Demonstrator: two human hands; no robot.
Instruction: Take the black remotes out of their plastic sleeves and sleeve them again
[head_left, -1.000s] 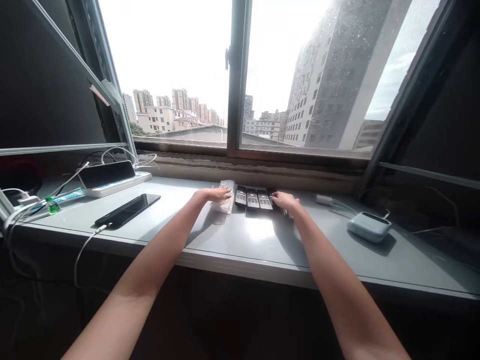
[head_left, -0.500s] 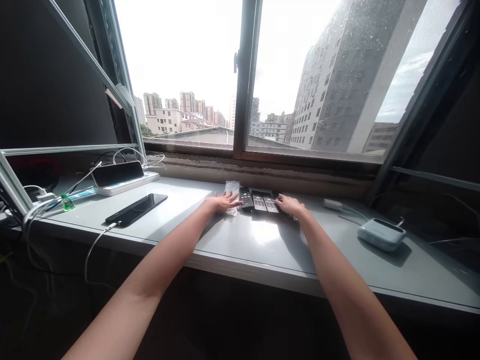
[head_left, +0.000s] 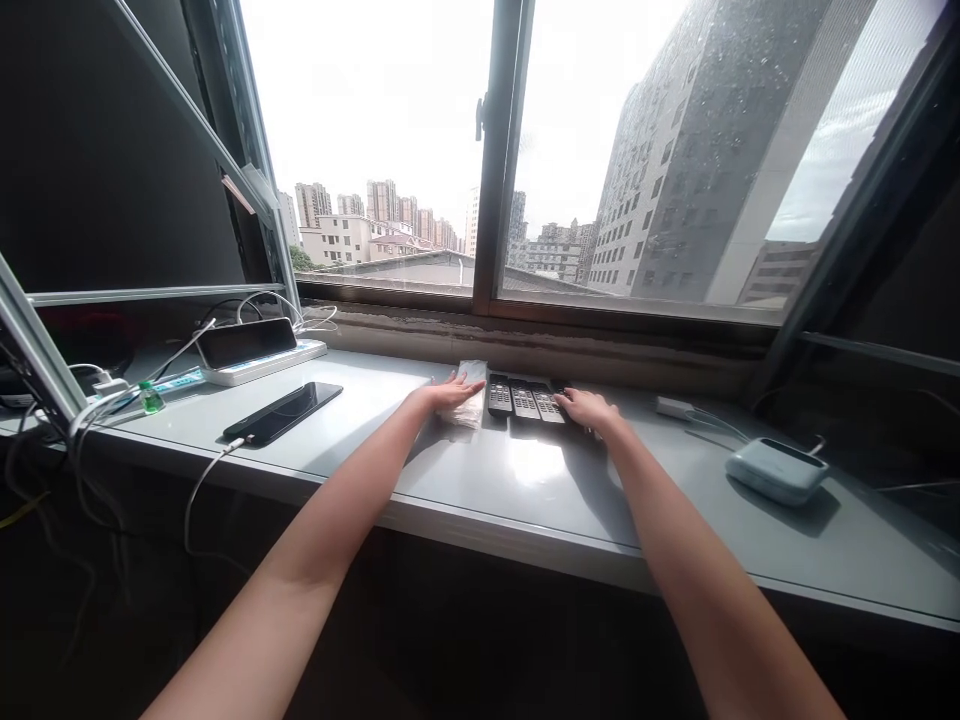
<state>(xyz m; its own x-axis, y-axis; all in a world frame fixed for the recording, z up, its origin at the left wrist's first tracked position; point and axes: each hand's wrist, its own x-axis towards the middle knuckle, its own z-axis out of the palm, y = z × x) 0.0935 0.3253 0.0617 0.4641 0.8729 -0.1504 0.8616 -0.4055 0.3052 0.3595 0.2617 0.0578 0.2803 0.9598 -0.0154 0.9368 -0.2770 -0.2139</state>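
Observation:
Several dark remote controls point(head_left: 523, 399) lie side by side on the light desk point(head_left: 480, 490), close to the window wall. Just left of the row is a clear plastic bag point(head_left: 472, 409). My left hand point(head_left: 450, 391) lies over this bag with its fingers stretched out towards the remotes, gripping nothing. At the row's right end, my right hand point(head_left: 589, 410) has its fingers curled over the outermost remote control point(head_left: 559, 388), which it partly hides.
A phone point(head_left: 285, 412) on a white cable lies at left, before another phone point(head_left: 247, 343) leaning on a white power strip. A small green bottle point(head_left: 151, 398) stands near loose cables. At right is a pale blue box-like device point(head_left: 777, 468) with a cord.
My left hand has tilted and drawn slightly away from the leftmost remote, over the plastic bag. The right hand stays at the row's right end. The whole view has shifted slightly.

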